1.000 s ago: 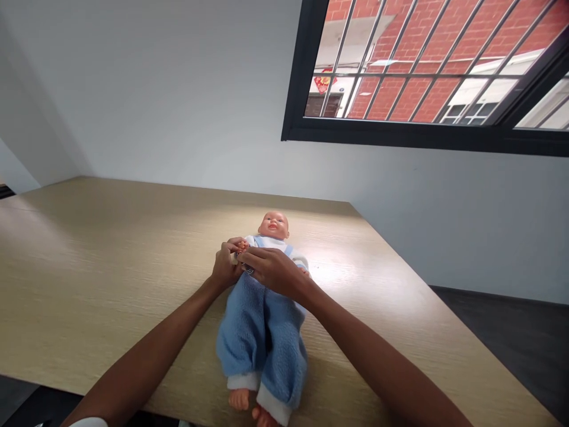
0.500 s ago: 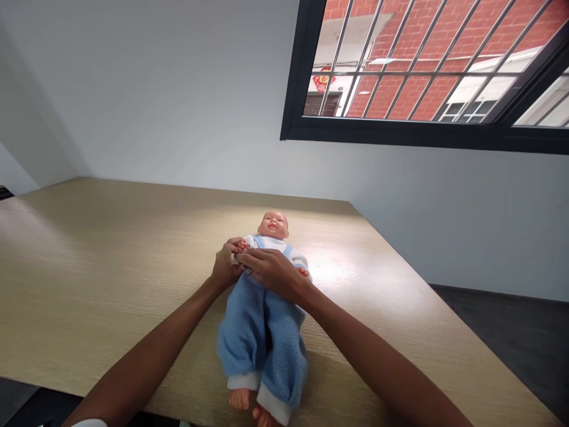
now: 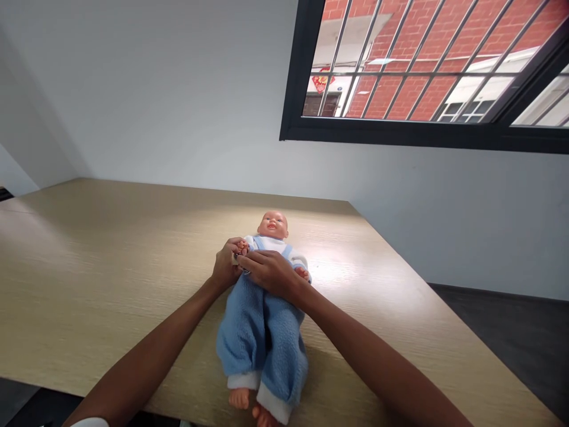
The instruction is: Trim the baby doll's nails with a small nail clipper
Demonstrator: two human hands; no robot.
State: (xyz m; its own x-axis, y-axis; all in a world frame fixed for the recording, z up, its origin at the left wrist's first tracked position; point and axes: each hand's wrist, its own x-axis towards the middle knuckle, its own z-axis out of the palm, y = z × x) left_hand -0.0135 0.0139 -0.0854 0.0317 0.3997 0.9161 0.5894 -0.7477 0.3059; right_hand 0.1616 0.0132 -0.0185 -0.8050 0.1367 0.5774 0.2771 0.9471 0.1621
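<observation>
A baby doll (image 3: 267,332) in pale blue dungarees and a white top lies on its back, head away from me and bare feet towards me. My left hand (image 3: 226,264) is closed around the doll's small hand (image 3: 242,245), on the left of its body. Over the doll's belly, my right hand (image 3: 271,271) is closed, its fingertips pinched together close to that small hand. Between my hands shows a small thing (image 3: 235,258), pale with dark parts, mostly covered by fingers; its kind is unclear. A striped bit peeks out below the right fingers.
The doll rests on a light wooden table (image 3: 133,261), its right edge slanting towards me. Behind stands a white wall (image 3: 178,107) with a dark-framed, barred window (image 3: 377,131) at the upper right. Dark floor (image 3: 511,332) shows at the right.
Almost nothing differs. The right hand's fingers have shifted very slightly beside the doll's hand; my left hand and the doll keep their places.
</observation>
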